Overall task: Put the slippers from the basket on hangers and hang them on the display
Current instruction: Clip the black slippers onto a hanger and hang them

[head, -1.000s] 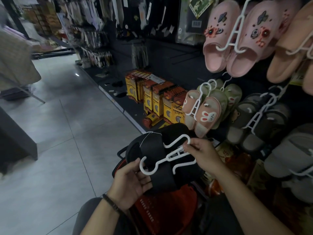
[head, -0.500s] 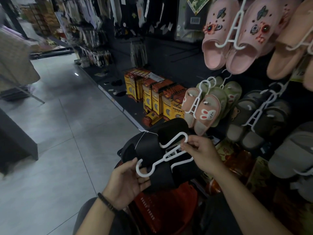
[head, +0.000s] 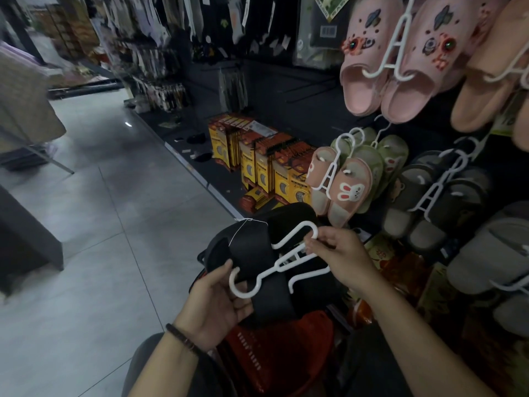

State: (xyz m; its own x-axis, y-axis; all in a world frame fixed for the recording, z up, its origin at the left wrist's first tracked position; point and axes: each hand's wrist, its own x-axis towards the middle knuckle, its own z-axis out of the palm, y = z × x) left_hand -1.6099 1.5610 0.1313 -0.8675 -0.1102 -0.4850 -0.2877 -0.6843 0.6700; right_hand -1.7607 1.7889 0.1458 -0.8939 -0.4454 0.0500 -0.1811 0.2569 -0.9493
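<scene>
My left hand (head: pixel 213 305) grips the two black slippers (head: pixel 254 253) from below, thumb on top, just above the one red basket (head: pixel 274 356). My right hand (head: pixel 342 260) pinches the one white hanger (head: pixel 279 265) lying across them, fingertips closed on its upper prong. On the display beside me, two pink slippers (head: pixel 423 67) share one hanger and two bunny slippers (head: pixel 347 190) share another.

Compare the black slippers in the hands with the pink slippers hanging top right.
The black slippers are plain; the pink slippers carry small charms. The left hand holds the black slippers over the red plastic basket; the pink slippers hang on the display. The black pair's white plastic hanger lies sideways, pinched by the right hand; the pink pair's hanger stands upright. Both have white hangers.
</scene>
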